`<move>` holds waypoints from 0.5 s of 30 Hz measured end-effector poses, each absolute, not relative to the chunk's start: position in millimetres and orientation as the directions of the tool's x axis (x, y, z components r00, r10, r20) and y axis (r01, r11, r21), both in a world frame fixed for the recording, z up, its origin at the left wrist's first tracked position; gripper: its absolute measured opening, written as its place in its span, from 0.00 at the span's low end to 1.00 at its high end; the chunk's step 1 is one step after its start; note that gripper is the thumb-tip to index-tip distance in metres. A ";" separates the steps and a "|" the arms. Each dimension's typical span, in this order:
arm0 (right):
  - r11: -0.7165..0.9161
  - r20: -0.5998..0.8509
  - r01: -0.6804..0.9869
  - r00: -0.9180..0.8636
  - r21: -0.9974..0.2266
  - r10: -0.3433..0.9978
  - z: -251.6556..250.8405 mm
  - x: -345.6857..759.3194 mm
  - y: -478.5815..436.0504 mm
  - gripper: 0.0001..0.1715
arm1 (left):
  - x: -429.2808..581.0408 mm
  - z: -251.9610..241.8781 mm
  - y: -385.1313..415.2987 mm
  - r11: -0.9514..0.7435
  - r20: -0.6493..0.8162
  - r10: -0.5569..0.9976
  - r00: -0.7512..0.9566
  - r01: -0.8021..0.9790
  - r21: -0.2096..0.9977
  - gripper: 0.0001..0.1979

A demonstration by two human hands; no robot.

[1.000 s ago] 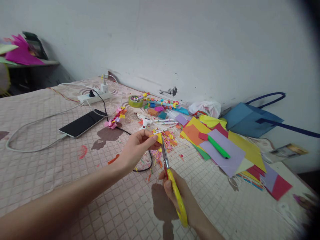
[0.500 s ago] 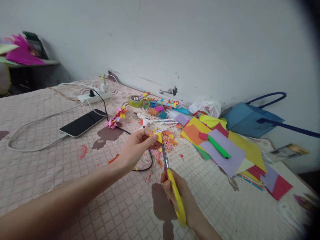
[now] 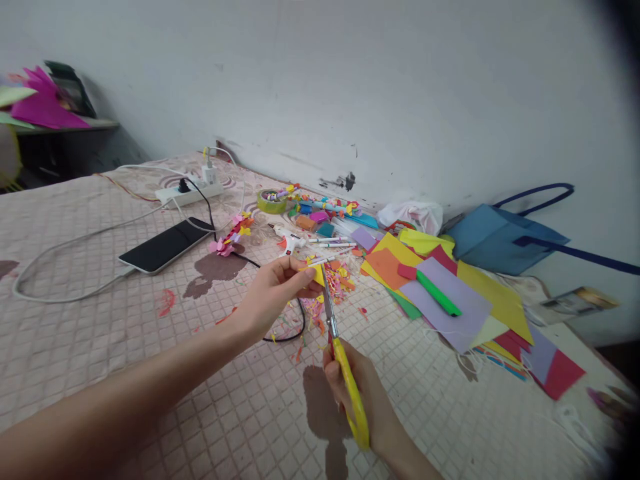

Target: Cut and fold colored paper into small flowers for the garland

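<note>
Scissors (image 3: 345, 367), well apart from sheets (image 3: 465, 305), reach the yellow piece's (image 3: 318, 273) edge.

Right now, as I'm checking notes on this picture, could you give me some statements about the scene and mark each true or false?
1. The right hand holds the scissors. True.
2. The left hand holds a roll of tape. False: it holds a small yellow piece.
3. The phone lies with its dark screen up. True.
4. The blue bag is right beside the phone. False: it is well apart, toward the right of the picture.
5. A green stick lies on a lilac sheet. True.
</note>
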State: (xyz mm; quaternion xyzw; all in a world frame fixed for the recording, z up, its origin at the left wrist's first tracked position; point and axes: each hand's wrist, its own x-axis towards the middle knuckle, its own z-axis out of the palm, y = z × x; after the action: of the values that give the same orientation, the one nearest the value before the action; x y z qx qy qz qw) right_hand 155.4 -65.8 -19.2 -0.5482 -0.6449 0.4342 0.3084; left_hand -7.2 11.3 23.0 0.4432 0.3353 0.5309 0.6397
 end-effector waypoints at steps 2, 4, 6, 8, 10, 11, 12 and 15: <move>0.022 -0.083 0.450 -0.212 -0.893 0.974 -17.2 154.9 -66.2 0.32 | -7.5 23.5 11.4 0.049 0.039 0.974 0.223 -0.375 0.926 0.07; 0.021 -0.086 0.444 -0.220 -0.896 0.972 -14.9 155.0 -66.6 0.33 | -7.8 23.7 11.3 0.055 0.033 0.972 0.231 -0.363 0.930 0.07; 0.017 -0.087 0.428 -0.222 -0.903 0.971 -13.9 155.7 -66.7 0.33 | -7.8 23.6 11.2 0.058 0.029 0.971 0.237 -0.352 0.934 0.07; 0.010 -0.089 0.413 -0.220 -0.911 0.971 -14.7 156.6 -66.6 0.32 | -7.5 23.0 11.1 0.059 0.029 0.970 0.242 -0.350 0.935 0.07; 0.007 -0.088 0.403 -0.215 -0.915 0.973 -16.6 157.0 -66.8 0.32 | -7.2 22.4 11.1 0.063 0.027 0.969 0.247 -0.350 0.934 0.07; 0.007 -0.086 0.403 -0.212 -0.915 0.973 -17.6 156.8 -67.2 0.32 | -7.0 22.2 11.2 0.067 0.025 0.968 0.250 -0.351 0.934 0.07; 0.008 -0.084 0.407 -0.209 -0.914 0.974 -18.7 156.5 -67.5 0.32 | -7.0 22.1 11.3 0.070 0.023 0.967 0.252 -0.351 0.934 0.07; 0.018 -0.072 0.422 -0.196 -0.907 0.978 -21.8 156.7 -66.7 0.31 | -7.4 21.9 12.0 0.076 0.017 0.966 0.257 -0.348 0.934 0.08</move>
State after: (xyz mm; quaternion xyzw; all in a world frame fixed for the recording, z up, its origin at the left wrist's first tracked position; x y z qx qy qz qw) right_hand 156.7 -66.7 -21.8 -0.5480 -0.6385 0.4365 0.3185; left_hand -7.4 12.0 21.9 0.4541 0.3402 0.5057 0.6498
